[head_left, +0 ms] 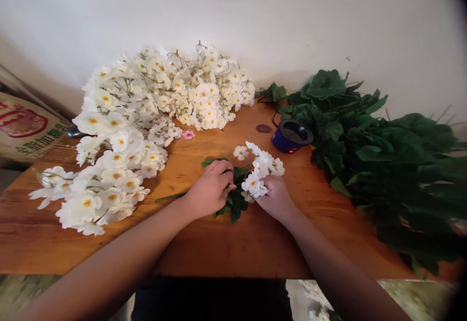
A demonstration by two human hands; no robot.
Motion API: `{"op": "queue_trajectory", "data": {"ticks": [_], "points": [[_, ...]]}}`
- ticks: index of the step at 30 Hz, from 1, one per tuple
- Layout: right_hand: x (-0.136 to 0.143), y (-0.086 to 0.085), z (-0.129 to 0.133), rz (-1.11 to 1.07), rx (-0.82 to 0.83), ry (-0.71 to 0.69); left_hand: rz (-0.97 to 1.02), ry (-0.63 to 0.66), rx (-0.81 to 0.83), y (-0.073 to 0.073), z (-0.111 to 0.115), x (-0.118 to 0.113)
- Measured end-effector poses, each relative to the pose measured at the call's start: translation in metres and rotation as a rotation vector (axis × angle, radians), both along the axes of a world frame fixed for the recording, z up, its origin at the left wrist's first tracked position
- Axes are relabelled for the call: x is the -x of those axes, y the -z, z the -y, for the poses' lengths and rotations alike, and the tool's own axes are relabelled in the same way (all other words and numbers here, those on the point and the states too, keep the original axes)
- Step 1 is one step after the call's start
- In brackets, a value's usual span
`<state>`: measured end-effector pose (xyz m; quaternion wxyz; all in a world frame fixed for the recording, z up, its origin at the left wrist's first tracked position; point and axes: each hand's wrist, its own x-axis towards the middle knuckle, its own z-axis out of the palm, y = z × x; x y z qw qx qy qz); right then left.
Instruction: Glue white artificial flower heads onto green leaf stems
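My left hand [213, 188] is closed around a green leaf stem [170, 197], whose dark leaves [237, 205] spread out under and beyond my fingers on the table. Just to its right, my right hand [275, 195] grips a small spray of white artificial flowers [260, 168] with yellow centres. The flower heads lean over the leaves, and their stems are mostly hidden by my fingers. Behind my right hand stands a small dark blue pot-shaped heater [292, 135] with a black rim and a lit red light.
White artificial flowers [153, 92] are heaped along the back and left of the wooden table [219, 253]. Green leaf bunches [368, 155] cover the right side. One pink blossom [188, 134] lies near the middle. A printed sack [27, 126] stands at the far left, with a plain wall behind.
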<state>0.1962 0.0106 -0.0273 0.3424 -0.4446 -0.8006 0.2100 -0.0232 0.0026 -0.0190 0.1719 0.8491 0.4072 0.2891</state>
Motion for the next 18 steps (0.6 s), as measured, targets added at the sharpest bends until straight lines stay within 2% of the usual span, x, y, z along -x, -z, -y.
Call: {"op": "queue_trajectory", "data": {"ticks": [3, 9, 18], "points": [[0.007, 0.001, 0.007, 0.013, -0.04, 0.064, -0.013, -0.005, 0.012, 0.002, 0.0, -0.002], [0.019, 0.002, 0.014, -0.007, 0.006, 0.158, 0.047, -0.037, 0.016, 0.005, -0.002, -0.005], [0.016, 0.008, 0.012, 0.093, -0.108, 0.04, -0.02, -0.062, 0.068, 0.005, -0.003, -0.005]]}}
